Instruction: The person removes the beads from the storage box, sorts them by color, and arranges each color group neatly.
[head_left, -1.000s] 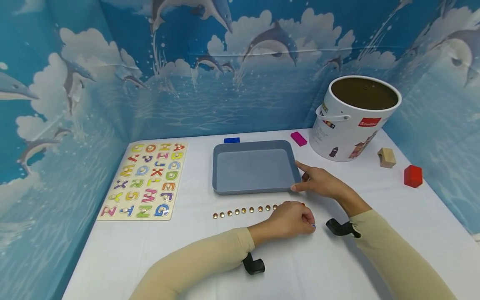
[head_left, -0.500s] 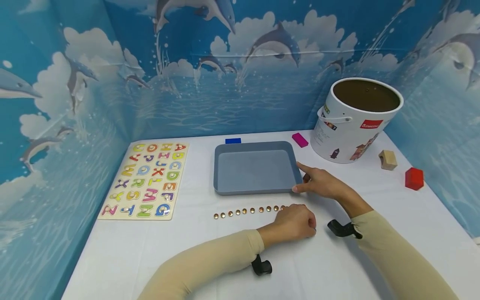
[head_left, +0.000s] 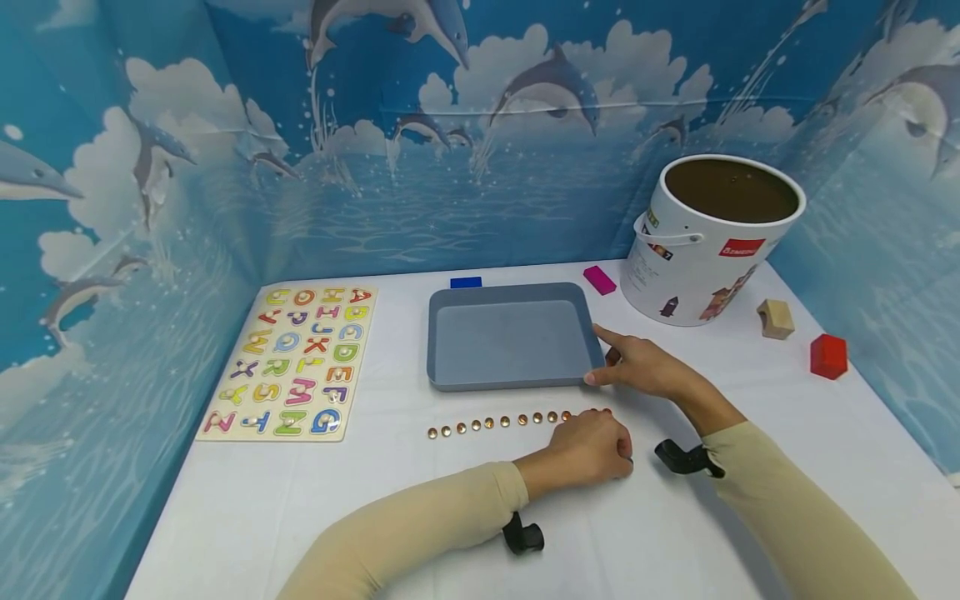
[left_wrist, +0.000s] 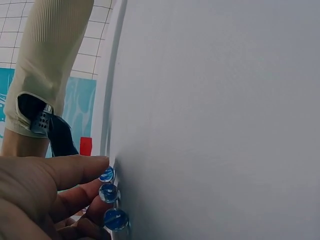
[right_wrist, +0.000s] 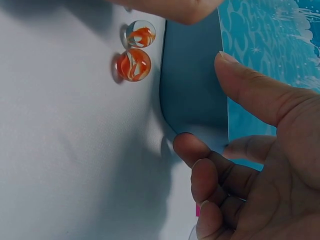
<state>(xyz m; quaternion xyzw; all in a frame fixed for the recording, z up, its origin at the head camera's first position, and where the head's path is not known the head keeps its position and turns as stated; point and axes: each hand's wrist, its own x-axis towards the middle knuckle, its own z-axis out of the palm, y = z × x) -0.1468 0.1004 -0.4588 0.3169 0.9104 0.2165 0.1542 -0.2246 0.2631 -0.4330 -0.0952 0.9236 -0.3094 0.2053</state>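
Note:
My left hand [head_left: 588, 446] is low over the white table, right at the right end of a row of small orange marbles [head_left: 505, 421]. In the left wrist view, its thumb and a finger close around the farthest blue marble [left_wrist: 106, 174], with two more blue marbles [left_wrist: 116, 219] lined up nearer the camera. My right hand [head_left: 637, 364] rests against the right side of the grey tray [head_left: 513, 333], thumb at the near corner and index finger farther up the rim. In the right wrist view, orange-swirled marbles [right_wrist: 134, 65] lie beside the tray.
At the left lies an alphabet puzzle board [head_left: 288, 362]. Behind the tray are a blue block [head_left: 466, 282] and a magenta block [head_left: 599, 280]. A white bucket [head_left: 697, 275] stands at the back right, near a wooden arch block [head_left: 776, 319] and a red block [head_left: 828, 357].
The left hand has moved slightly right and toward the person, uncovering another marble of the row. The right hand stays at the tray.

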